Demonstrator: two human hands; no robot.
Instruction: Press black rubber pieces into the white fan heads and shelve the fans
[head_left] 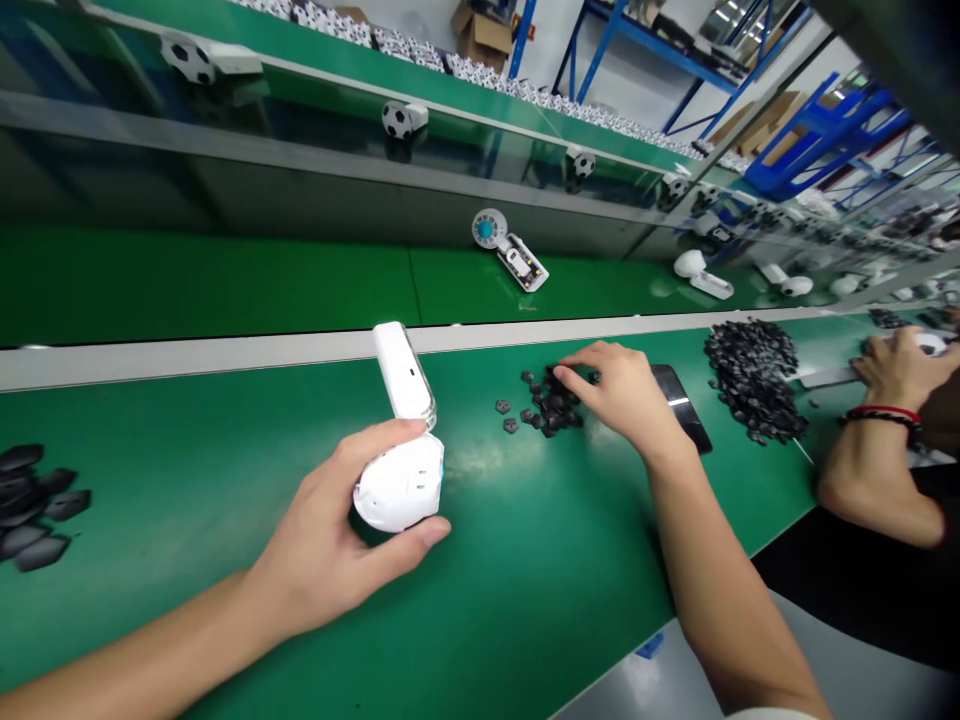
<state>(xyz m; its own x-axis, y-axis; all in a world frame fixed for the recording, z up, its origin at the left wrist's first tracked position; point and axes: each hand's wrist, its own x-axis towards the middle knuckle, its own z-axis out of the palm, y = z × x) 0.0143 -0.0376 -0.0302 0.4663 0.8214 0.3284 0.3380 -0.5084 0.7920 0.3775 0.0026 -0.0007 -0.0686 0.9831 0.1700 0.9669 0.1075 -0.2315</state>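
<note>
My left hand is closed round the round head of a white device, thumb below and fingers above. The device's oblong handle points up and away over the green table. Above a small pile of black pieces is my right hand, its thumb and fingertips bent down at the pile's far edge. Whether a piece is between those fingertips is too small to tell. A few loose black pieces lie just left of the pile. A black phone rests beside my right wrist.
Larger black pieces lie at the far left. A big black heap is to the right, near another person's hand. Beyond the table's pale edge, an opened white device sits on the green belt.
</note>
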